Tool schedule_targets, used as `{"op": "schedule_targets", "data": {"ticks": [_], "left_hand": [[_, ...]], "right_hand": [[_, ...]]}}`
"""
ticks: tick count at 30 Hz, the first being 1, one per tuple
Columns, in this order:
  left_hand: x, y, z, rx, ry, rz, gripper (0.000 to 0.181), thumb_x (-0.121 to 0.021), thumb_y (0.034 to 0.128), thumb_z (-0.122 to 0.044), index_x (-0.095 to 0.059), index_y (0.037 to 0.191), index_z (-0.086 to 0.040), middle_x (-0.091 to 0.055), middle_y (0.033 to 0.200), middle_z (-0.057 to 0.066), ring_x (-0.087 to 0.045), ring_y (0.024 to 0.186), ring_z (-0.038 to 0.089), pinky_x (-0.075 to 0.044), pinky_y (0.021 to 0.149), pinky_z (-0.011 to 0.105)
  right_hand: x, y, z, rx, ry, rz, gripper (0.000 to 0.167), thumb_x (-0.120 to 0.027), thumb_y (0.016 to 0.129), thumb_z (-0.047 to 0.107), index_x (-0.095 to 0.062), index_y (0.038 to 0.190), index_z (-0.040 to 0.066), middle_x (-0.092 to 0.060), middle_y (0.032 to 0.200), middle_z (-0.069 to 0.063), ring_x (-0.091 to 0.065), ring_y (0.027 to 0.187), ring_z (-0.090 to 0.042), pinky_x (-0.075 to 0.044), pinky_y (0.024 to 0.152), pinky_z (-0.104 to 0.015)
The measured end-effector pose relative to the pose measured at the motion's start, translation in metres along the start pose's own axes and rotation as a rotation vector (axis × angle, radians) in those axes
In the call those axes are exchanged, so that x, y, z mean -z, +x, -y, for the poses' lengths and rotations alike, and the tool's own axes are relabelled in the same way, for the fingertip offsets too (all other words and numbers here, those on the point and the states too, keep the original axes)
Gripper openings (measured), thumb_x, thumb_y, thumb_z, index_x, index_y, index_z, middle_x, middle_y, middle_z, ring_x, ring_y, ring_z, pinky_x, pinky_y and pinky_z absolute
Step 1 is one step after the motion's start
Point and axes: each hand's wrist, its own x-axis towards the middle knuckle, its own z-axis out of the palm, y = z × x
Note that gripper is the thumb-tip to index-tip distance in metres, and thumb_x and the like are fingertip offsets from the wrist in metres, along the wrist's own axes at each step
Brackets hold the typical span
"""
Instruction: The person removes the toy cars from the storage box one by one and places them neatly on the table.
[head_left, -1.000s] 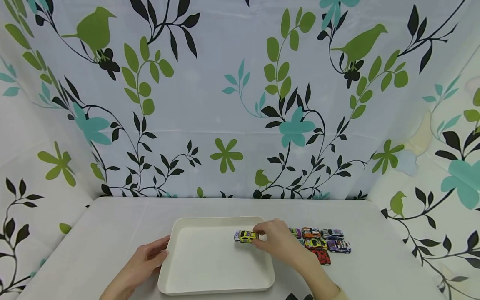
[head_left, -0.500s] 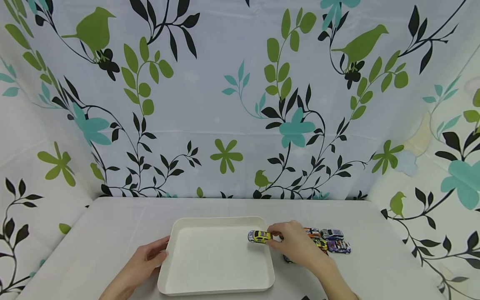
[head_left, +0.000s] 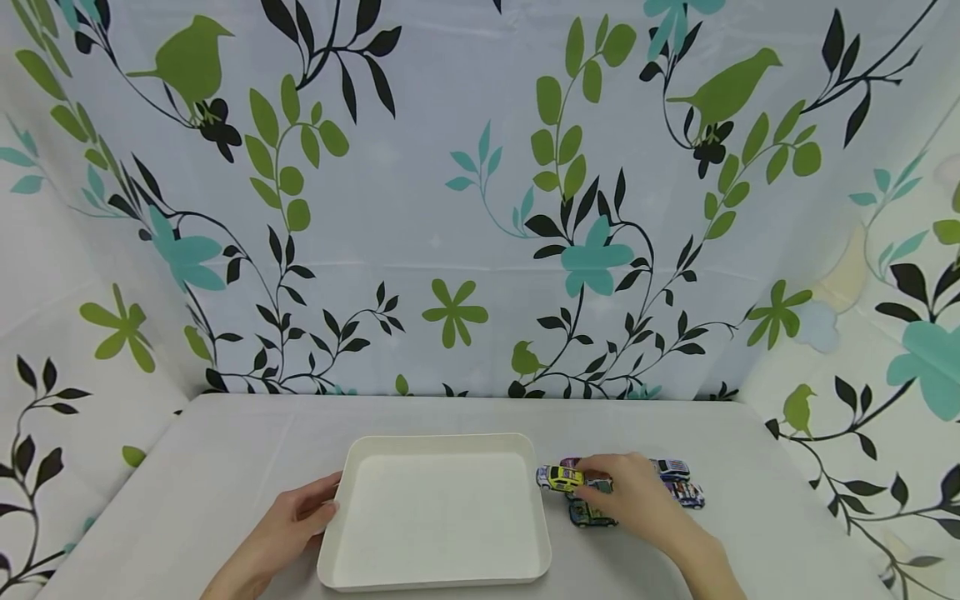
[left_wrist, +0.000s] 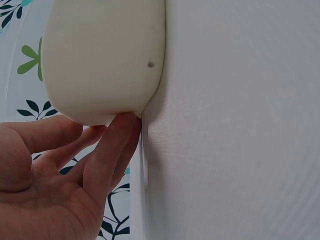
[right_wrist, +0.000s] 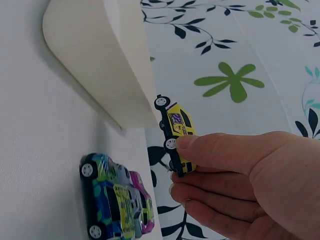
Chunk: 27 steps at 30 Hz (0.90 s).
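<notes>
My right hand (head_left: 630, 492) pinches a yellow toy car (head_left: 560, 477) between thumb and fingers, just right of the tray's right side. In the right wrist view the car (right_wrist: 177, 132) is tilted, with its wheels and a purple number panel visible. Close by, several other toy cars stand together on the table, among them a dark green one (head_left: 592, 512) and a purple one (head_left: 686, 494); my hand partly hides this group. My left hand (head_left: 292, 521) holds the left edge of a cream tray (head_left: 330, 542), its thumb and fingertips at the outer wall (left_wrist: 110, 60).
A white-covered table (head_left: 225, 467) carries everything. A cloth backdrop (head_left: 390, 208) printed with leaves, flowers and birds rises behind it, with similar patterned cloth at both sides. The tray's raised rim stands between the two hands.
My right hand has carried the yellow toy car rightward, from above the tray out past its right rim to the other cars. My left hand stays at the tray.
</notes>
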Motion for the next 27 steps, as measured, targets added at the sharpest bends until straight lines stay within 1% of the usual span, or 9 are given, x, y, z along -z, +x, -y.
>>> {"op": "schedule_targets", "data": {"ticks": [3,7,10,12,15,19,20,23,27], "left_hand": [[0.000,0.000,0.001,-0.002,-0.004,0.001,0.050,-0.056,0.1014,-0.008,-0.042,0.148,0.003,-0.048,0.146,0.030,-0.062,0.120,0.036,-0.060,0.086,0.045],[0.000,0.000,0.001,-0.004,-0.017,0.010,0.051,-0.055,0.1016,-0.008,-0.041,0.149,0.004,-0.047,0.146,0.030,-0.062,0.120,0.036,-0.060,0.086,0.044],[0.001,0.000,0.001,-0.010,-0.022,0.017,0.051,-0.055,0.1018,-0.008,-0.041,0.149,0.004,-0.047,0.146,0.030,-0.061,0.121,0.036,-0.060,0.087,0.044],[0.001,-0.001,0.001,-0.015,-0.021,0.020,0.051,-0.055,0.1019,-0.008,-0.041,0.149,0.004,-0.047,0.147,0.030,-0.060,0.122,0.037,-0.059,0.088,0.044],[0.002,-0.002,0.001,-0.020,-0.023,0.029,0.051,-0.055,0.1022,-0.009,-0.040,0.149,0.004,-0.045,0.148,0.030,-0.058,0.125,0.038,-0.058,0.090,0.044],[0.001,-0.003,0.000,-0.020,-0.024,0.032,0.051,-0.055,0.1023,-0.009,-0.040,0.150,0.004,-0.045,0.148,0.030,-0.058,0.125,0.038,-0.058,0.091,0.045],[0.001,-0.003,0.000,-0.020,-0.023,0.030,0.051,-0.055,0.1022,-0.009,-0.040,0.150,0.004,-0.045,0.148,0.030,-0.058,0.125,0.038,-0.058,0.091,0.045],[0.001,-0.003,0.000,-0.027,-0.022,0.026,0.051,-0.055,0.1021,-0.009,-0.040,0.149,0.004,-0.046,0.147,0.030,-0.059,0.124,0.038,-0.059,0.090,0.045],[0.000,-0.003,0.001,-0.028,-0.027,0.029,0.051,-0.055,0.1021,-0.008,-0.040,0.149,0.004,-0.045,0.148,0.031,-0.058,0.124,0.039,-0.059,0.089,0.044]], "right_hand": [[0.005,-0.009,-0.010,-0.006,-0.018,-0.019,0.023,-0.080,0.084,0.018,-0.076,0.106,0.010,-0.077,0.102,-0.002,-0.074,0.091,-0.018,-0.061,0.079,-0.037],[0.012,-0.021,-0.025,-0.023,-0.057,-0.041,0.023,-0.081,0.084,0.021,-0.077,0.105,0.012,-0.077,0.101,-0.001,-0.073,0.091,-0.018,-0.061,0.078,-0.036],[0.017,-0.030,-0.036,-0.067,-0.066,-0.027,0.025,-0.081,0.084,0.021,-0.077,0.107,0.014,-0.077,0.102,-0.001,-0.073,0.092,-0.018,-0.061,0.075,-0.033],[0.021,-0.035,-0.043,-0.102,-0.050,-0.015,0.025,-0.081,0.084,0.021,-0.077,0.107,0.014,-0.077,0.102,-0.001,-0.073,0.091,-0.018,-0.060,0.072,-0.030],[0.028,-0.044,-0.054,-0.128,-0.058,-0.024,0.023,-0.081,0.083,0.021,-0.077,0.105,0.016,-0.077,0.100,0.001,-0.071,0.088,-0.015,-0.059,0.069,-0.027],[0.038,-0.057,-0.068,-0.116,-0.103,-0.048,0.023,-0.082,0.082,0.022,-0.076,0.103,0.016,-0.076,0.095,0.005,-0.069,0.084,-0.011,-0.056,0.067,-0.027],[0.040,-0.060,-0.072,-0.120,-0.114,-0.051,0.024,-0.082,0.081,0.022,-0.076,0.103,0.016,-0.076,0.094,0.006,-0.069,0.084,-0.010,-0.057,0.068,-0.027],[0.045,-0.069,-0.083,-0.116,-0.145,-0.056,0.024,-0.083,0.080,0.021,-0.076,0.103,0.016,-0.076,0.091,0.008,-0.069,0.083,-0.008,-0.058,0.070,-0.030],[0.050,-0.078,-0.098,-0.122,-0.165,-0.059,0.026,-0.084,0.078,0.022,-0.077,0.102,0.016,-0.077,0.091,0.008,-0.069,0.082,-0.007,-0.059,0.072,-0.033]]}}
